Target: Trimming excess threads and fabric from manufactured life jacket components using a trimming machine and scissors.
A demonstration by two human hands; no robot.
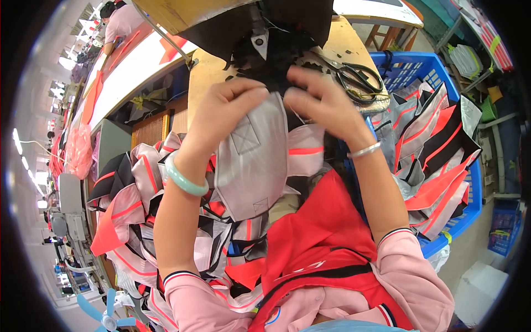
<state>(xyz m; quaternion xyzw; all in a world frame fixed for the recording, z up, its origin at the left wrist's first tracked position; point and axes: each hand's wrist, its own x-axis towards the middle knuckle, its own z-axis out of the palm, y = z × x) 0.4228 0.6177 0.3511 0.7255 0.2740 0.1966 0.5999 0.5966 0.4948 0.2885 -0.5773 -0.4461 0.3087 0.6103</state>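
A light grey fabric piece [251, 171] with stitched squares hangs from the work surface toward my lap. My left hand [235, 108] is closed, thumb and fingers pinching its upper edge. Beside the upper right corner is my right hand [323, 102], its fingers bent and smeared by motion; I cannot tell whether they grip anything. Just beyond both hands a pointed metal piece [260, 45] sticks down from the dark machine head [293, 22]. Black scraps [251, 63] lie under it. Another grey piece with a bright coral stripe [306, 152] shows behind the first.
Black-handled scissors [359, 83] lie on the wooden tabletop [345, 41] at right. A blue plastic basket [473, 193] holds striped fabric pieces. More pieces [130, 221] are heaped at left. A person [123, 25] leans over a long white table [124, 77] at far left.
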